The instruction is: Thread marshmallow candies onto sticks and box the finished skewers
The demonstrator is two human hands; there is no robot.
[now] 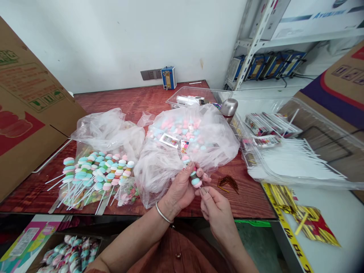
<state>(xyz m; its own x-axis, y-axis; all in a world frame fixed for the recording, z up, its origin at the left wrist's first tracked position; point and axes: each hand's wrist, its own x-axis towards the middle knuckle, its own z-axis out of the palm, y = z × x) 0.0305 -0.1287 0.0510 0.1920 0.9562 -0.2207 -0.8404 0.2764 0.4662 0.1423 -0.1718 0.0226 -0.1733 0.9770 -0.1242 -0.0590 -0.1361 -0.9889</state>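
Note:
My left hand [179, 189] is closed around a marshmallow skewer [195, 179] with pink, blue and green pieces, held in a clear wrapper just above the table's front edge. My right hand [214, 204] pinches the skewer's lower end from below. A silver bangle [162, 213] sits on my left wrist. Right behind the hands lies a big clear bag of loose marshmallows [187, 132]. A pile of finished skewers [93, 172] on white sticks lies to the left.
A reddish wooden table [142, 99] holds a crumpled plastic bag [109, 131], gold twist ties [228, 182] and a clear tray [199, 94]. A clear bin of white sticks [292, 159] is at right. Cardboard boxes [25, 110] flank both sides. A box of wrapped skewers [68, 254] sits below.

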